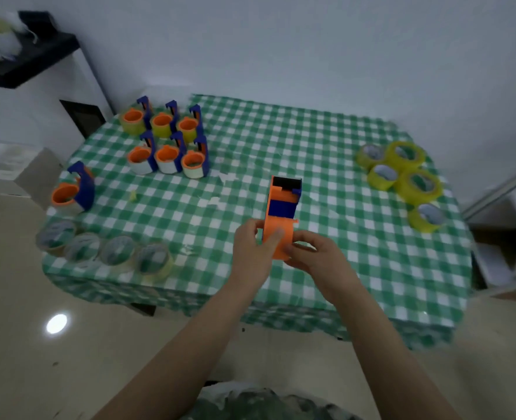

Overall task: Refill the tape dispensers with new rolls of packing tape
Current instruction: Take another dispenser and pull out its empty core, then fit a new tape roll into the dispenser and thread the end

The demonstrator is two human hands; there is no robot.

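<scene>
I'm seeing left hand (250, 247) and right hand (314, 253) both gripping the orange-and-blue plastic tape dispenser (282, 207), long axis pointing away; yellow-green packing tape rolls (402, 174) lying well right, nearer right hand.

Bare left forearm (196, 338) and left hand (250, 248), bare right forearm (381, 334) and right hand (322, 257), blurred dark green, white-flecked garment (259, 404) at bottom centre.
</scene>
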